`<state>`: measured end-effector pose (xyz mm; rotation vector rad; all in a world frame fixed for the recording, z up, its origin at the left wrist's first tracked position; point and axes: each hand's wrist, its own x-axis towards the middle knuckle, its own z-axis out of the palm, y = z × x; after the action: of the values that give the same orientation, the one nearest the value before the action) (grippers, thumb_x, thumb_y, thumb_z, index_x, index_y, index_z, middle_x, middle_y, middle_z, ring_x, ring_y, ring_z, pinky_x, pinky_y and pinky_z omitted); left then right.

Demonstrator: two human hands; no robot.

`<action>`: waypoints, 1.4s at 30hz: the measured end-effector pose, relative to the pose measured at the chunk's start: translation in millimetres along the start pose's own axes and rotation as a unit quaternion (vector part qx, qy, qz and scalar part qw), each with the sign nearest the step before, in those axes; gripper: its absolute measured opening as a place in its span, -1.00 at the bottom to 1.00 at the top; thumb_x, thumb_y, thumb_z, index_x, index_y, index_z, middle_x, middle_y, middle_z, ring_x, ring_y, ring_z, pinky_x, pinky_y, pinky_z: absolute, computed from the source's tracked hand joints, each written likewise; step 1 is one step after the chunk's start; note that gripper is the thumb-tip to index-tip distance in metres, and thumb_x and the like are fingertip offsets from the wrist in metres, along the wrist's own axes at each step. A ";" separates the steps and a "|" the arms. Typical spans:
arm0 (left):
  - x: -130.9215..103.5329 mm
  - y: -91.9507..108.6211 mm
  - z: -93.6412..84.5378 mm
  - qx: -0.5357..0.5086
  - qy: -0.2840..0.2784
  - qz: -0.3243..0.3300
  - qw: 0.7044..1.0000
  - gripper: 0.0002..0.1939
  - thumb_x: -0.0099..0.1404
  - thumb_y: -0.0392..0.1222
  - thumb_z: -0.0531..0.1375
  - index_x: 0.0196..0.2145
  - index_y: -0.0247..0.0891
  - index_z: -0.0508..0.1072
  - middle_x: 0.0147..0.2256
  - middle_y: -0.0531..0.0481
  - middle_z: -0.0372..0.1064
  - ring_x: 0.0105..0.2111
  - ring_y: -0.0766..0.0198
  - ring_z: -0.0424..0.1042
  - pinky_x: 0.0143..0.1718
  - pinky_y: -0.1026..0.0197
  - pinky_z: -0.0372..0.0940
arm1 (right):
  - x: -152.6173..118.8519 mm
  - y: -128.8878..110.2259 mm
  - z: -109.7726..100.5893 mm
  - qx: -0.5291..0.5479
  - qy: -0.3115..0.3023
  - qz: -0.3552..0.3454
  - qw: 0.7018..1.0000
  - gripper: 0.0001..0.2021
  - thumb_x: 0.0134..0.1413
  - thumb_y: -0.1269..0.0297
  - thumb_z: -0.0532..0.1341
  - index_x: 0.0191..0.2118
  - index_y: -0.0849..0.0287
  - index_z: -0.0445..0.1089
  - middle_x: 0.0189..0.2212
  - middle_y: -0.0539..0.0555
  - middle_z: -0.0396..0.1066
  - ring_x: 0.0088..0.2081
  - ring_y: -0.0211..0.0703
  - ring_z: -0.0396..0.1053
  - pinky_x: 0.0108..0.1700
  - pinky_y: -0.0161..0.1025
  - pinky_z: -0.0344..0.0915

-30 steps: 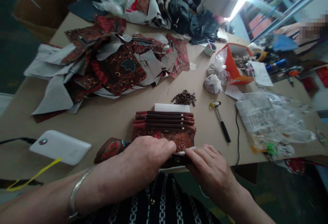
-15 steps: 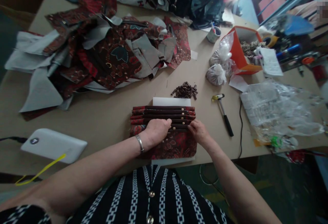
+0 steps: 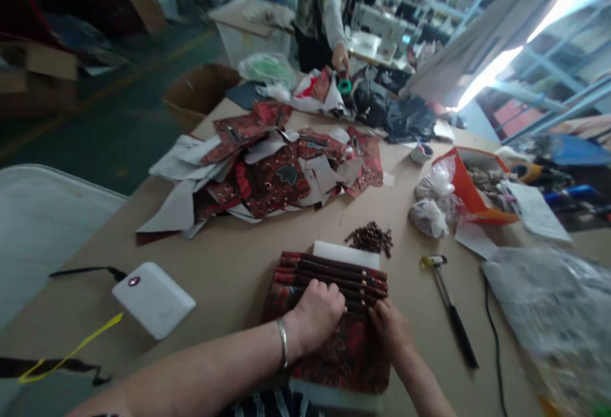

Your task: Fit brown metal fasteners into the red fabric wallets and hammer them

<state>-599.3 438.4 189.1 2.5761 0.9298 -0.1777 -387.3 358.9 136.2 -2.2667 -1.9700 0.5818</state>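
On the tabletop [image 3: 229,277], the left hand [image 3: 319,312] with its fingers curled and the right hand [image 3: 389,328] with fingers bent both touch the red and brown pouches [image 3: 351,353].

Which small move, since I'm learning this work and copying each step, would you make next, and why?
I'd probably even up the layers of the patterned stack with the right hand: its fingers are at the stack's right edge, the left hand is on top, and the zips lie in close rows that look easy to shift.
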 end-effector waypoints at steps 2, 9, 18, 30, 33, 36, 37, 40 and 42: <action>-12.7 -0.1 14.0 0.047 0.104 0.108 0.988 -0.71 0.29 -0.14 0.06 -0.13 -0.36 0.38 -0.08 -0.30 0.35 -0.10 -0.05 0.35 -0.12 -0.09 0.25 | 1.6 8.5 10.7 0.008 -0.003 0.002 1.000 -0.73 0.18 0.26 -0.02 -0.40 0.12 0.39 -0.31 0.09 0.44 -0.31 -0.16 0.42 -0.29 -0.28 0.29; -34.8 -14.6 70.0 0.090 0.216 0.199 0.952 -0.67 0.32 -0.09 0.03 -0.10 -0.33 0.41 0.00 -0.19 0.32 -0.07 0.06 0.30 -0.03 0.00 0.17 | 12.1 10.6 -1.8 -0.001 -0.021 -0.029 0.999 -0.75 0.18 0.24 -0.01 -0.41 0.07 0.36 -0.32 0.03 0.45 -0.34 -0.19 0.44 -0.33 -0.30 0.33; -23.8 -23.5 54.8 0.066 0.216 0.186 0.956 -0.67 0.27 -0.02 0.07 -0.19 -0.32 0.44 -0.08 -0.23 0.36 -0.16 0.11 0.31 -0.16 0.07 0.18 | 156.6 -206.1 -87.1 -0.127 0.064 -0.362 0.921 -0.77 0.17 0.36 0.07 -0.07 0.10 0.34 -0.07 0.14 0.34 -0.01 -0.03 0.21 0.02 -0.15 0.21; -4.1 -18.6 94.1 0.107 0.268 0.159 0.944 -0.86 0.28 -0.16 0.12 -0.34 -0.26 0.43 -0.22 -0.10 0.41 -0.31 0.26 0.31 -0.31 0.21 0.15 | 287.5 -342.2 -64.3 -0.350 -0.054 -0.534 0.768 -0.73 0.17 0.45 0.04 -0.14 0.11 0.44 -0.04 0.21 0.28 -0.04 0.01 0.23 -0.14 -0.15 0.27; -3.5 -16.3 94.6 0.094 0.270 0.153 0.946 -0.85 0.28 -0.18 0.12 -0.38 -0.28 0.43 -0.25 -0.10 0.40 -0.33 0.26 0.31 -0.33 0.21 0.15 | 293.4 -347.4 -73.1 -0.354 -0.067 -0.553 0.751 -0.77 0.14 0.47 0.08 -0.22 0.14 0.47 -0.09 0.19 0.32 -0.07 -0.02 0.24 -0.15 -0.18 0.26; -8.7 -14.4 79.9 0.070 0.251 0.142 0.955 -0.84 0.26 -0.18 0.12 -0.43 -0.28 0.41 -0.30 -0.12 0.39 -0.32 0.21 0.32 -0.35 0.18 0.18 | 291.1 -353.4 -88.1 -0.342 -0.050 -0.563 0.751 -0.78 0.17 0.47 0.06 -0.19 0.17 0.43 -0.09 0.17 0.33 -0.03 -0.03 0.19 -0.07 -0.17 0.21; -11.7 -14.9 70.8 0.057 0.242 0.144 0.958 -0.83 0.25 -0.18 0.12 -0.45 -0.28 0.40 -0.32 -0.12 0.38 -0.31 0.19 0.32 -0.36 0.18 0.18 | 288.1 -355.6 -95.3 -0.317 -0.031 -0.564 0.762 -0.77 0.19 0.46 0.04 -0.17 0.19 0.41 -0.09 0.16 0.33 0.00 -0.04 0.17 -0.03 -0.17 0.19; -27.8 -20.8 30.2 0.009 0.224 0.170 0.960 -0.82 0.23 -0.15 0.13 -0.47 -0.28 0.35 -0.35 -0.09 0.34 -0.31 0.16 0.32 -0.38 0.16 0.22 | 268.7 -356.3 -125.6 -0.136 0.064 -0.550 0.821 -0.78 0.22 0.43 -0.02 -0.13 0.24 0.34 -0.13 0.14 0.33 -0.03 -0.11 0.19 0.00 -0.20 0.18; -48.0 -26.3 -4.8 -0.020 0.232 0.188 0.954 -0.83 0.24 -0.13 0.12 -0.40 -0.28 0.36 -0.30 -0.08 0.36 -0.29 0.17 0.32 -0.31 0.14 0.25 | 244.4 -344.8 -152.1 -0.017 0.114 -0.528 0.842 -0.81 0.21 0.40 -0.01 -0.16 0.23 0.30 -0.21 0.09 0.34 -0.14 -0.16 0.25 -0.08 -0.23 0.20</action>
<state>-653.2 430.7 197.0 2.7458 0.5497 0.5676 -635.1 681.6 326.5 -0.8570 -2.6071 0.1188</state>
